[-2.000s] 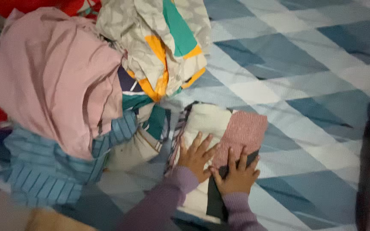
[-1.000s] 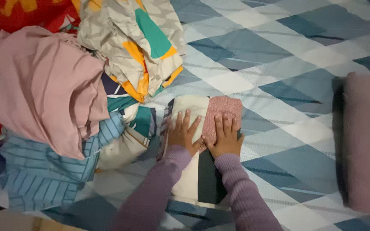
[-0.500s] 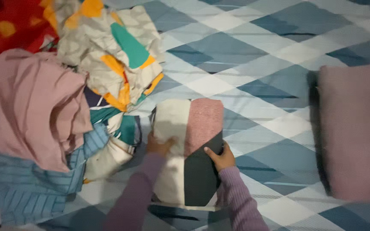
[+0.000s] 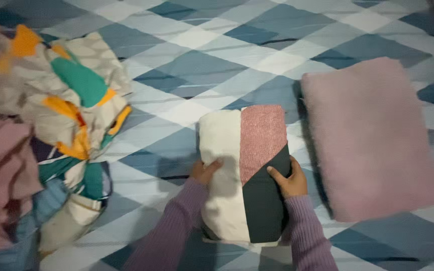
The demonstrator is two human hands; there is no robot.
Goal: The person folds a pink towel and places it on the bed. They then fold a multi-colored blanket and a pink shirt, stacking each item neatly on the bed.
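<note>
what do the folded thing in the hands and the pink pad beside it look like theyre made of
Folded cloth: seemingly soft woven fabric, matte, in cream, speckled pink and dark grey panels; it bends softly between the left hand and right hand. Pink pad: probably plush or fleece, with a fuzzy, blurred edge and no sheen. Exact fibres cannot be told.

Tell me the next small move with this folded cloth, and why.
Probably slide the folded cloth right, beside the pink folded blanket: the left hand and right hand grip its sides, and a strip of checked bedsheet separates the two.
</note>
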